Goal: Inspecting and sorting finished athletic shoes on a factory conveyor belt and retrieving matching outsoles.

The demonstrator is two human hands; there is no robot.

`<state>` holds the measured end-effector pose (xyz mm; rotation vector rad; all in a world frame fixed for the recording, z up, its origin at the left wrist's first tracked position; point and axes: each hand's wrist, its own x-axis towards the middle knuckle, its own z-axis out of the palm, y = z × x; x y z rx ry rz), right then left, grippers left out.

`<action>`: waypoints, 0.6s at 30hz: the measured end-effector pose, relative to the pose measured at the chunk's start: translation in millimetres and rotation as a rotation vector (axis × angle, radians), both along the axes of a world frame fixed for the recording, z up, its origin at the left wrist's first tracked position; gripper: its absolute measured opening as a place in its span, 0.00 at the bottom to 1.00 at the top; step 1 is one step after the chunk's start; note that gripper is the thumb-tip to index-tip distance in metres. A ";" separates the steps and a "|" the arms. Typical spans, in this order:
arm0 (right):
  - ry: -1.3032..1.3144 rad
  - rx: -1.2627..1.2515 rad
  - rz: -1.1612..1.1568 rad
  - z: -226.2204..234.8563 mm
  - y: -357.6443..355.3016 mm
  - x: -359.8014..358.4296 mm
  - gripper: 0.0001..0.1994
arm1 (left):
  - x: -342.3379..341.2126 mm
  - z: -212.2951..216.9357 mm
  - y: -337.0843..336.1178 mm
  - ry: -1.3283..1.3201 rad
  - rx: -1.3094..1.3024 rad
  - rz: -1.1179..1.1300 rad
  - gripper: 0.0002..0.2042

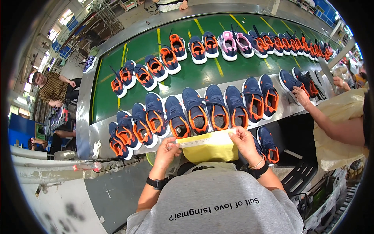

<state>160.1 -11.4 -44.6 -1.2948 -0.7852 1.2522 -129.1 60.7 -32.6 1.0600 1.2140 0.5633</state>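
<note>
My left hand [168, 149] and my right hand [243, 141] hold a yellow sheet [210, 148] between them, with a white strip along its top edge. The left pinches the strip's left end, the right pinches its top right corner. Just beyond the sheet, a row of navy and orange sneakers [196, 113] lies along the metal edge [91, 136] of a green conveyor belt [202, 74]. One more navy sneaker [268, 144] sits right of my right hand.
A second row of sneakers [171, 58], some pink and white [228, 45], runs along the belt's far side. A co-worker's hand [300, 94] at right touches a sneaker. Another person [54, 89] sits at left. A grey pipe [58, 167] lies at lower left.
</note>
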 end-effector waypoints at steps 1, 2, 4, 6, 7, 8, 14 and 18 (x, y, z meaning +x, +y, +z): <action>-0.005 0.000 -0.011 -0.7 -0.1 -2.1 0.05 | 1.1 0.0 1.3 -0.012 -0.005 0.036 0.16; -0.012 -0.006 -0.019 -0.5 0.3 -5.5 0.04 | 1.7 0.4 2.7 -0.023 -0.010 0.071 0.16; -0.040 -0.008 -0.022 0.6 -1.0 -10.1 0.04 | 0.7 -5.8 4.7 -0.068 -0.002 0.044 0.17; -0.050 -0.004 -0.064 1.8 -2.1 -15.0 0.03 | 3.4 -4.0 9.5 -0.107 0.008 0.016 0.18; -0.055 -0.002 -0.089 2.7 -2.9 -17.6 0.03 | 3.2 -2.2 12.1 -0.111 0.007 -0.001 0.18; -0.081 0.004 -0.096 5.5 -4.5 -19.6 0.05 | 3.1 -1.5 13.8 -0.110 0.031 -0.006 0.18; -0.657 0.052 -0.097 23.1 -10.5 -35.2 0.14 | -6.1 1.3 22.1 -0.276 -0.091 0.025 0.19; -0.678 -0.008 -0.144 26.9 -22.0 -42.3 0.19 | -12.3 -0.6 26.5 -0.383 -0.113 -0.018 0.16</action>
